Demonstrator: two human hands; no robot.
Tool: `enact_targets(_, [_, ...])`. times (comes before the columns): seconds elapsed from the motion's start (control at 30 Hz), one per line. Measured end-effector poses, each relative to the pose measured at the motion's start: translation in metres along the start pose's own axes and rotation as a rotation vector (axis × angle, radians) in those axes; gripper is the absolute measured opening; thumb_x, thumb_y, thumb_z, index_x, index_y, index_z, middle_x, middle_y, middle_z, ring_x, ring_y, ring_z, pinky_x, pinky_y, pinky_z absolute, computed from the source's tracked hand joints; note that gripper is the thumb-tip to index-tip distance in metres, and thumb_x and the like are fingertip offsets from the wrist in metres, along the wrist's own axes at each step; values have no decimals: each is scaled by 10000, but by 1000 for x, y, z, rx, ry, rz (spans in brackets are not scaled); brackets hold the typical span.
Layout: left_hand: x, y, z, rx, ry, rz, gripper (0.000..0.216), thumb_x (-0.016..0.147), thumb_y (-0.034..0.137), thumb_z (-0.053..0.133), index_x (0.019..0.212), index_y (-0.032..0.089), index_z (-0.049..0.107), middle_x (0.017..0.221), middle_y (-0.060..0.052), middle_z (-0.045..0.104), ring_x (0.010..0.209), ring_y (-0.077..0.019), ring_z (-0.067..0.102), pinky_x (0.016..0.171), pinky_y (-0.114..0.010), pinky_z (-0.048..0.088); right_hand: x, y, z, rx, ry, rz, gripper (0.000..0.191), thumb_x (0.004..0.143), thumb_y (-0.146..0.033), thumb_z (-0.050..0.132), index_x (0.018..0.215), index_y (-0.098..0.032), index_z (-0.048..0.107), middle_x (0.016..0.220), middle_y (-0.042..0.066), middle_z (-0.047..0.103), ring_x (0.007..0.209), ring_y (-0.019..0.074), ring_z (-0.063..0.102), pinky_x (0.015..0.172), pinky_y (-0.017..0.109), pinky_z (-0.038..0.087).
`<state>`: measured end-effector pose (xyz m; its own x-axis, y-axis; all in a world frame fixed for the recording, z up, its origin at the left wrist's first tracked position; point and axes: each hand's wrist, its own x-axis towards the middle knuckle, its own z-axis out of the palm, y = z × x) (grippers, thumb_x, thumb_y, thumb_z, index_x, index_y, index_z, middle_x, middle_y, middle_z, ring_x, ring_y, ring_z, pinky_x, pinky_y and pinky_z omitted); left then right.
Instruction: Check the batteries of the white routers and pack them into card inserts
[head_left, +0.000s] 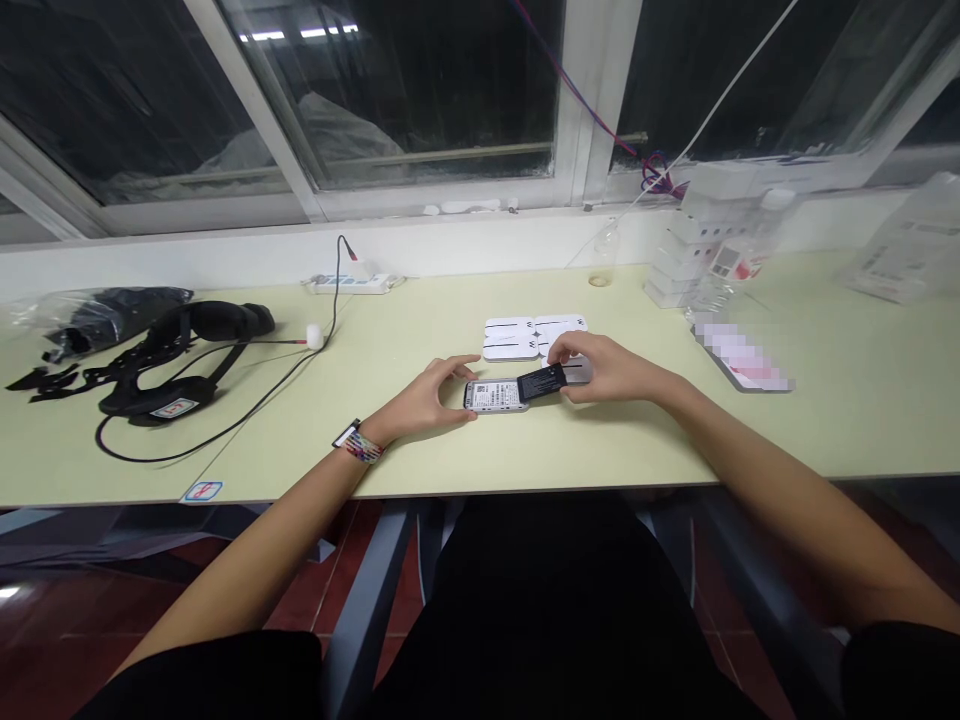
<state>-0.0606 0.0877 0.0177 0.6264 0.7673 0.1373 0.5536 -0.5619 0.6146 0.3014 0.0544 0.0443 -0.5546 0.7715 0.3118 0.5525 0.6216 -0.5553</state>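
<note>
Right at centre, solid black with fine pale print on the flat block (541,382), black print over white on the labelled device (495,396), and just above, thin black lines on white rounded cases (510,340)! Over to lower left of centre, speckled many colours on the wristband (363,446), with plain black on the headset (232,320) further out. Everywhere around, pale yellow-green on the tabletop (420,320), then deep red on the floor tiles (356,555) below.
</note>
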Motion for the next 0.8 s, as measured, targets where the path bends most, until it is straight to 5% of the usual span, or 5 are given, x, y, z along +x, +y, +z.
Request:
enact_targets(0.33, [1,-2,0,-1,-2,10,873,870,406,844,1652,313,466,1404,-74,695,1433,-345,565,1268,-531,415,27,-14,29,500,123,53,533,777,-259,837,1243,-286,581,1216,45,708,1163,271,763,1155,553,576])
enact_targets(0.8, [2,4,1,4,18,13,857,844,404,835,1623,289,496,1374,-72,709,1412,-347,571,1248,-533,433,61,-41,38,250,49,-3,564,807,-273,839,1328,-264,624,1202,79,811,1106,274,772,991,467,621])
